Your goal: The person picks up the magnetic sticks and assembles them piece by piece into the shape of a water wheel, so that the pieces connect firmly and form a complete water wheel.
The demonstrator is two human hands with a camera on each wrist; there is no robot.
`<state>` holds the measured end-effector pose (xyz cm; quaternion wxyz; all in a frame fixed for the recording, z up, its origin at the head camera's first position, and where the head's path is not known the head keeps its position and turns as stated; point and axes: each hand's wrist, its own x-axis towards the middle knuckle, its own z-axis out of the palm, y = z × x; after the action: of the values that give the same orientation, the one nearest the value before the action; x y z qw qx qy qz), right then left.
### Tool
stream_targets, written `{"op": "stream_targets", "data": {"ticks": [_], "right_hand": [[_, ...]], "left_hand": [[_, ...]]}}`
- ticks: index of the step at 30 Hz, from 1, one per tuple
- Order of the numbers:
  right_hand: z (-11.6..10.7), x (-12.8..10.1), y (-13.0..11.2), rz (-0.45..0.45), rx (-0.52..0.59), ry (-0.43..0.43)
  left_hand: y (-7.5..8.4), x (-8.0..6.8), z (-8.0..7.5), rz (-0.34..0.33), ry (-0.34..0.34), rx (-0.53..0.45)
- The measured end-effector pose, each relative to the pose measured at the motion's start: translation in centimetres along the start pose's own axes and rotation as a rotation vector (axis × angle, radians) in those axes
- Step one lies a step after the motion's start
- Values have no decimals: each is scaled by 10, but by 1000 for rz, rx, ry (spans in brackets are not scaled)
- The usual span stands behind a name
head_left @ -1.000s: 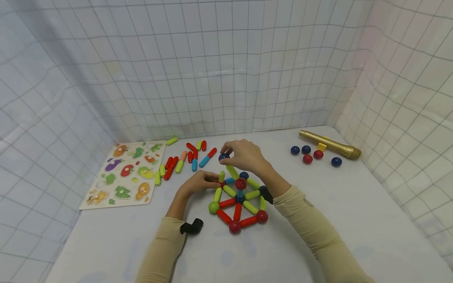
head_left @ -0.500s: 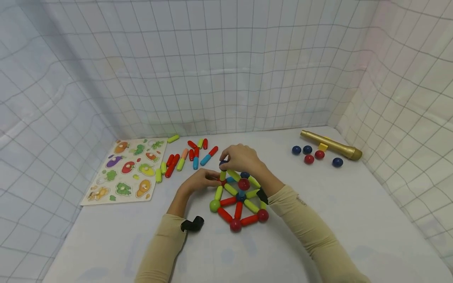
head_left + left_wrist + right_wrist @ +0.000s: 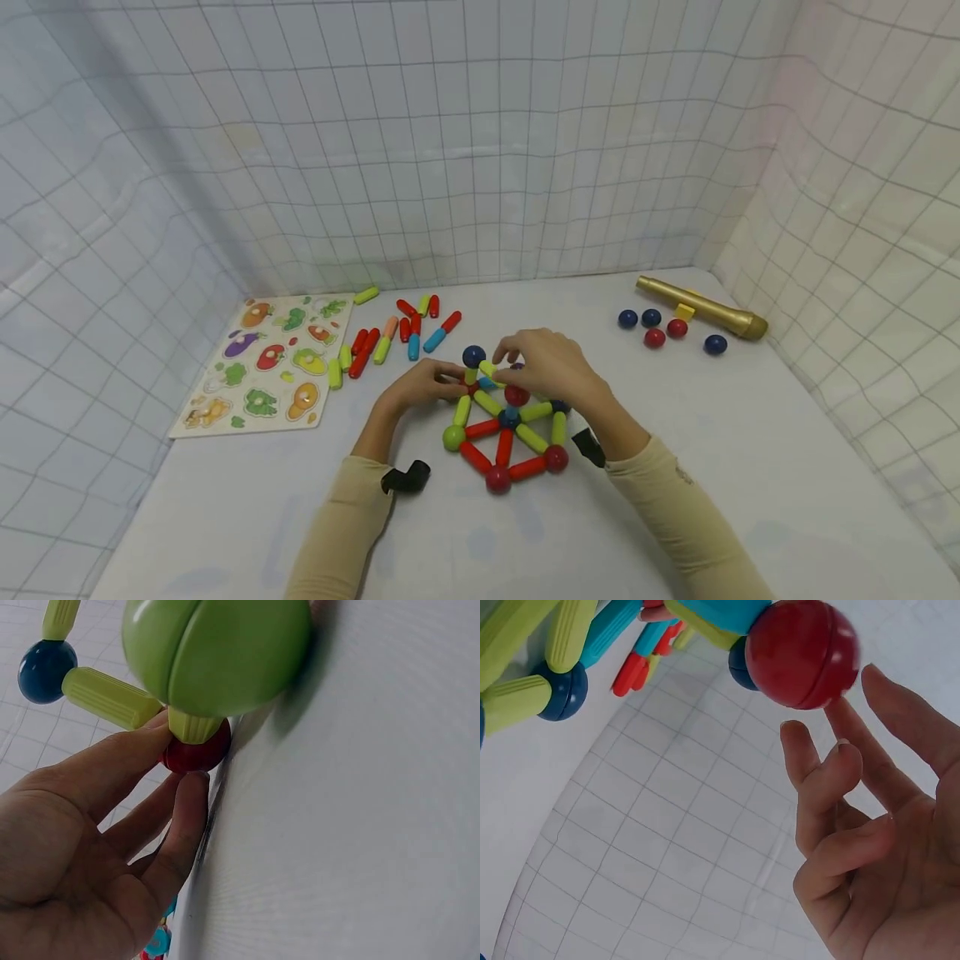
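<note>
Magnetic rods and balls form a wheel-like frame on the table, with a dark blue hub ball (image 3: pixel 509 418). My left hand (image 3: pixel 422 385) pinches a red ball (image 3: pixel 196 750) at the frame's far left corner, thumb and fingers on either side. Above that ball stands a short yellow-green rod topped by a dark blue ball (image 3: pixel 474 357). A slanted yellow-green rod (image 3: pixel 491 372) runs between this blue ball and a raised red ball (image 3: pixel 802 654) over the hub. My right hand (image 3: pixel 553 367) hovers beside the raised red ball, fingers loosely bent and holding nothing.
A vegetable puzzle board (image 3: pixel 262 367) lies at the left. Loose red, blue and yellow-green rods (image 3: pixel 365 352) are scattered beside it. At the back right are several loose balls (image 3: pixel 654 337) and a gold tube (image 3: pixel 701 306). Gridded cloth (image 3: pixel 450 150) walls the table.
My right hand has set the dark blue ball on the short upright rod, let it go and drawn back to the right. The left hand stays at the red corner ball.
</note>
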<state>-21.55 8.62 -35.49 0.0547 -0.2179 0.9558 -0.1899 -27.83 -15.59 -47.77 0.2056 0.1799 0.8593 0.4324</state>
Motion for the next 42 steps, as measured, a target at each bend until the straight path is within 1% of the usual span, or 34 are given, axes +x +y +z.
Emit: {"op": "stream_targets", "data": {"ticks": [3, 6, 10, 13, 21, 26, 28, 29, 30, 31, 32, 33, 35, 36, 37, 38, 39, 42], "right_hand": [[4, -21, 5, -2, 6, -15], [11, -31, 8, -15, 0, -7], [17, -31, 11, -37, -12, 52], [17, -30, 12, -43, -20, 78], [15, -31, 15, -59, -11, 64], [14, -33, 17, -58, -22, 56], [13, -34, 17, -51, -31, 49], [13, -34, 16, -48, -32, 46], [13, -35, 15, -46, -33, 41], [12, -35, 15, -46, -33, 38], [12, -35, 14, -48, -33, 38], [12, -35, 14, -50, -34, 39], [12, -34, 13, -53, -29, 45], [11, -34, 13, -52, -27, 49], [11, -34, 13, -48, -25, 53], [11, -35, 14, -43, -22, 53], [11, -35, 14, -39, -18, 52], [10, -35, 14, -43, -4, 48]], "left_hand": [[-1, -2, 1, -17, 3, 14], [0, -4, 0, -35, 15, 26], [3, -4, 0, -23, 15, 25], [5, -3, 1, 1, 7, 22], [6, -4, 2, -23, 15, 10], [7, -5, 2, -9, 13, 6], [8, -7, 0, -5, 9, 9], [8, -8, -3, -8, 20, 22], [8, -8, -6, -18, 50, 45], [9, -9, -10, -41, 98, 73], [9, -9, -14, -70, 169, 120], [10, -8, -18, -109, 255, 168], [12, -3, -25, -203, 427, 268], [13, 0, -27, -247, 497, 314], [14, 4, -29, -289, 545, 357], [14, 8, -30, -320, 570, 408], [14, 11, -31, -348, 573, 450], [16, 19, -32, -407, 543, 556]]}}
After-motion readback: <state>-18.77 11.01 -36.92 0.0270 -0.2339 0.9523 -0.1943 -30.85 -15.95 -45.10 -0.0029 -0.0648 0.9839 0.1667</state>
